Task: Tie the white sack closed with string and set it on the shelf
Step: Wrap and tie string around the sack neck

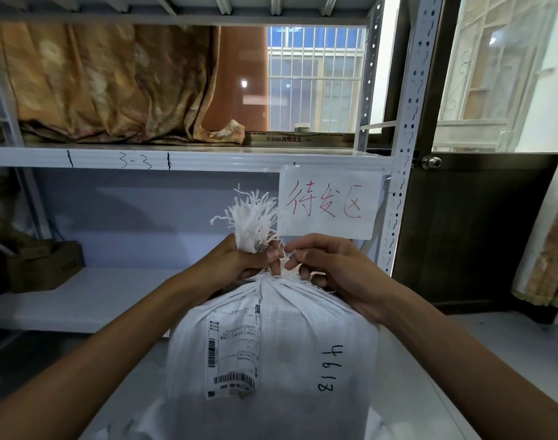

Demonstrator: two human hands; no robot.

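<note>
Head view: white sack (pixel 271 360) stands at lower centre of frame, in front of the shelf (pixel 80 300), with its shipping label facing the camera. Left grip (pixel 252 262) is closed round the gathered neck, below the frayed top. Right grip (pixel 331 274), just beside it, pinches the string (pixel 289 256) at the neck. Paper sign (pixel 328 201) hangs above.

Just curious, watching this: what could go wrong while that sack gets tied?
1. The right hand only pinches the thin string; a slip might loosen the neck that the left hand grips.
2. Lifting the sack to the shelf could knock the paper sign hanging close above.
</note>
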